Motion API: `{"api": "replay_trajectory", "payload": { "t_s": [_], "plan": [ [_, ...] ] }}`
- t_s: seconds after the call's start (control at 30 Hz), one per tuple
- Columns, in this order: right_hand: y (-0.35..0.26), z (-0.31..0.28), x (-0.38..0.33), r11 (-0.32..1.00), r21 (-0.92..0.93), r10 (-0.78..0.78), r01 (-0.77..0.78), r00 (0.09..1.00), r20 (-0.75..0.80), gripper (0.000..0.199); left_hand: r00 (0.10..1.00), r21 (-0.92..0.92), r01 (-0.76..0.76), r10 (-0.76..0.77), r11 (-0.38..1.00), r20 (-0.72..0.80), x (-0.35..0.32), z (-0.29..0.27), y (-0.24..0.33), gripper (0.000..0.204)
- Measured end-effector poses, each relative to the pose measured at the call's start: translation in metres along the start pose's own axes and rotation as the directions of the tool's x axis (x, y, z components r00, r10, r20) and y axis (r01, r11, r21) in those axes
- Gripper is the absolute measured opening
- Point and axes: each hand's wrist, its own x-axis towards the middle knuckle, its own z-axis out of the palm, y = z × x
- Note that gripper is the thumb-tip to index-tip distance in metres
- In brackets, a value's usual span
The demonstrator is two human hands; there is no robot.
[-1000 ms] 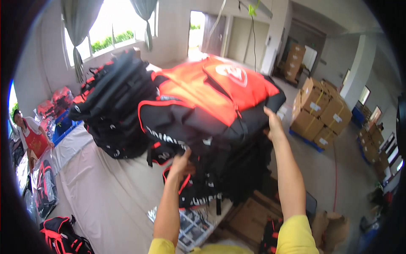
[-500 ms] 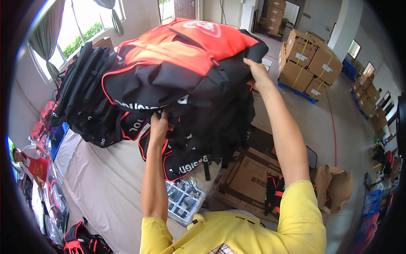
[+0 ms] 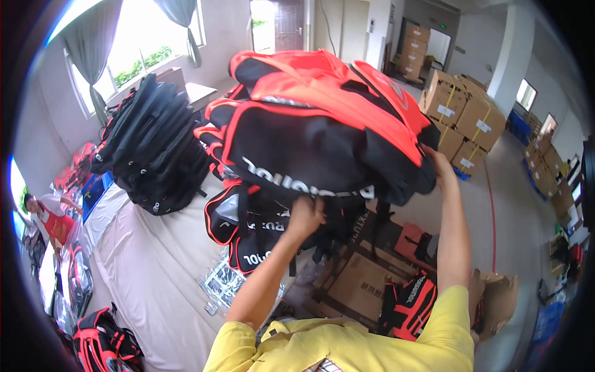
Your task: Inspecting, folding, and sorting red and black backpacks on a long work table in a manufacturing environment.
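"So, which hand holds?"
"Right hand (image 3: 441,166) clasps the red-and-black bag (image 3: 297,149) at its right end; left hand (image 3: 304,217) touches the lower edge, closure unclear."
"Bag's lie?"
"Ahead of both, long axis left-right, over other bags (image 3: 263,232) on the surface (image 3: 149,266)."

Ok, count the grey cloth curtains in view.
2: one grey cloth curtain hangs at the left side of the bright window, the other curtain at its right side; others may be hidden.
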Motion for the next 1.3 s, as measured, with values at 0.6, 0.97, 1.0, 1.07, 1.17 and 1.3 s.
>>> {"api": "replay_trajectory", "payload": {
  "t_s": [0.6, 0.97, 1.0, 1.07, 1.17, 1.3],
  "plan": [
    [0.059, 0.156, 0.052, 0.965, -0.208, -0.166, 0.162, 0.986, -0.001, 0.045, 0.982, -0.031, -0.130, 0.124, 0.991, -0.144, -0.026, 0.050, -0.075, 0.038],
    [0.040, 0.163, 0.033, 0.971, 0.063, -0.230, 0.229, 0.973, -0.001, 0.044, 0.808, 0.544, -0.409, 0.568, 0.733, -0.158, 0.041, -0.195, 0.157, 0.020],
    [0.046, 0.155, 0.038, 0.972, 0.064, -0.227, 0.228, 0.973, -0.032, 0.044, 0.829, 0.521, -0.361, 0.522, 0.773, -0.200, 0.079, -0.203, 0.175, 0.029],
    [0.061, 0.160, 0.061, 0.947, 0.213, -0.236, 0.239, 0.971, -0.041, 0.046, 0.626, 0.622, -0.531, 0.761, 0.576, -0.172, 0.162, -0.222, 0.152, 0.041],
    [0.102, 0.133, 0.091, 0.906, 0.221, -0.339, 0.361, 0.931, -0.132, 0.042, 0.873, 0.745, -0.323, 0.488, 0.584, -0.005, 0.230, -0.176, 0.081, 0.059],
    [0.175, 0.056, 0.145, 0.855, 0.246, -0.440, 0.457, 0.889, -0.125, 0.044, 0.932, 0.453, -0.361, 0.296, 0.815, 0.211, 0.250, -0.072, -0.067, 0.062]
  ]
}}
